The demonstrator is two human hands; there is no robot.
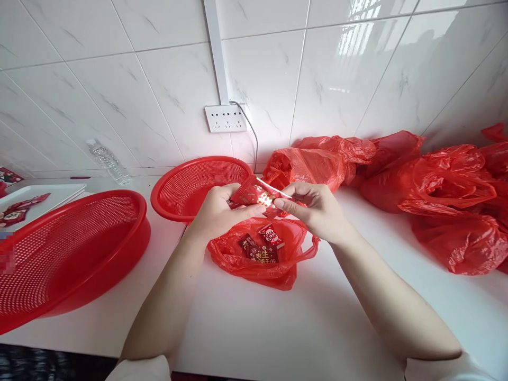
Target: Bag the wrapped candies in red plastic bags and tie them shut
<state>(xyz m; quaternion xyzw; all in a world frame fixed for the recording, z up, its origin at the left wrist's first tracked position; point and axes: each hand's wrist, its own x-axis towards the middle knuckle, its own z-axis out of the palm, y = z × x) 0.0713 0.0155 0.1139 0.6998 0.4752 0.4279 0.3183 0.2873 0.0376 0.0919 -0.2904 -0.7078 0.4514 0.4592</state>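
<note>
Between my two hands is a small red snack packet (pixel 254 193) with gold print, held up over an opened red plastic bag (pixel 254 272). My left hand (pixel 224 211) grips its left part, thumb along the front. My right hand (pixel 313 206) pinches its right edge between thumb and fingers. Inside the bag below lie several small packets, among them a dark red packet (pixel 262 255) with gold characters and a red packet (pixel 270 235) with a white design. The far side of the bag is partly hidden behind my hands.
Two red perforated baskets (pixel 138 211) (pixel 170 211) stand at the left. Tied red plastic bags (pixel 436 180) line the wall at the right. A white tray (pixel 59 193) with packets and a clear plastic bottle (pixel 109 161) are far left. A socket strip (pixel 226 118) with a cable is on the wall.
</note>
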